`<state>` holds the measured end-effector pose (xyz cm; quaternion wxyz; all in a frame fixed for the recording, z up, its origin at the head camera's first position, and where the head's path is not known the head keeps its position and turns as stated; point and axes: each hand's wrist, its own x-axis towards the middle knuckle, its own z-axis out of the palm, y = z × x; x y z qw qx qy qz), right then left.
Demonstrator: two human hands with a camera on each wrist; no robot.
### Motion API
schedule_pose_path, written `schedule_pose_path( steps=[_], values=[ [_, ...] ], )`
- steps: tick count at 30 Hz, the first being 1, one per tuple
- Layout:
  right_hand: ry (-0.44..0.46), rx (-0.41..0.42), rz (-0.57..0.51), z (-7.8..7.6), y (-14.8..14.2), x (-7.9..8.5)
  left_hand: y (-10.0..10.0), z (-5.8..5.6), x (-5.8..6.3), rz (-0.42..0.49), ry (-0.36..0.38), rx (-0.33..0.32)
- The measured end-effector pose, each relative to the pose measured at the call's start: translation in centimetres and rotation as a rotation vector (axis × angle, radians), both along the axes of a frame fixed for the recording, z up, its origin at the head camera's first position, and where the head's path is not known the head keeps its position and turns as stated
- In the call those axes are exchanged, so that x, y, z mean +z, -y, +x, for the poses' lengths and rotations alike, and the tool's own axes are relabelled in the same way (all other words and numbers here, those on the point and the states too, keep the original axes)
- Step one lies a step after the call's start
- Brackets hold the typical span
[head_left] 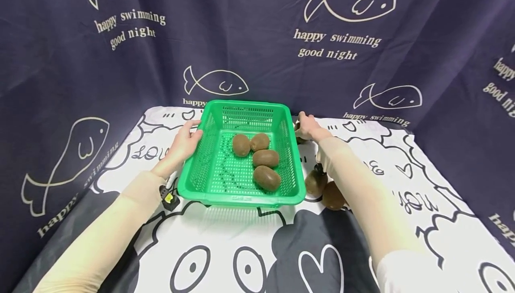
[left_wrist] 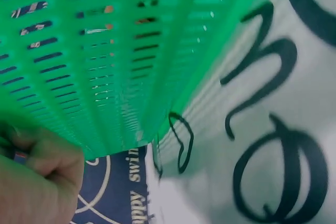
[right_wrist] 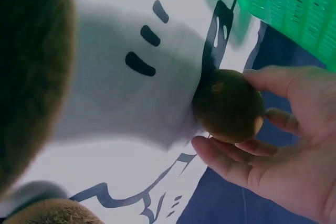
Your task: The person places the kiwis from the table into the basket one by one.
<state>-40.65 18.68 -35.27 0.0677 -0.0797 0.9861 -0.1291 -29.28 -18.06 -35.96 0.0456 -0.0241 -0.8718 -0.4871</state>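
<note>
A green plastic basket [head_left: 241,199] stands in the middle of the head view, with several brown kiwis [head_left: 266,178] inside. My left hand [head_left: 186,141] holds the basket's left rim; in the left wrist view its fingers curl at the slotted wall [left_wrist: 115,51]. Beyond the basket's right wall, my right hand [head_left: 309,127] grips a single kiwi [right_wrist: 228,106] between thumb and fingers. That kiwi is mostly hidden in the head view. Two more kiwis, one [head_left: 315,182] partly behind the other [head_left: 333,196], lie on the cloth beside my right forearm.
A white and dark-grey patterned cloth [head_left: 217,244] covers the table. Behind it hangs a navy curtain [head_left: 257,34] with fish drawings and lettering. A small black device with a yellow patch [head_left: 169,198] is at my left wrist.
</note>
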Motion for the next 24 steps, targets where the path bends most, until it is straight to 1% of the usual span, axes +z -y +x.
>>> schedule_pose_path(
  steps=[1,3,4,5,9,12,18,24],
  values=[
    [0.003,0.003,-0.002,-0.02,0.0,0.02,0.1,-0.01,-0.07,0.059,0.041,-0.006],
    [0.003,0.014,0.003,-0.08,0.04,0.04,0.19,0.03,-0.22,0.155,0.099,-0.019],
    [0.002,0.019,0.016,-0.07,0.06,0.03,0.19,0.09,-0.26,0.19,0.12,-0.022],
    [0.004,0.027,0.016,-0.09,0.09,0.09,0.18,0.08,-0.25,0.199,0.128,-0.02],
    [0.005,0.05,0.033,-0.23,0.26,0.1,0.0,0.17,-0.13,0.218,0.137,-0.007],
    [0.004,0.064,0.022,-0.2,0.36,-0.11,-0.12,0.28,-0.24,0.227,0.127,-0.004],
    [-0.017,0.104,-0.008,0.06,0.32,-0.32,-0.19,0.34,-0.22,0.206,0.104,0.001],
    [-0.028,0.107,-0.029,0.44,0.09,0.34,-0.11,0.32,-0.19,0.208,0.093,0.003]
  ],
)
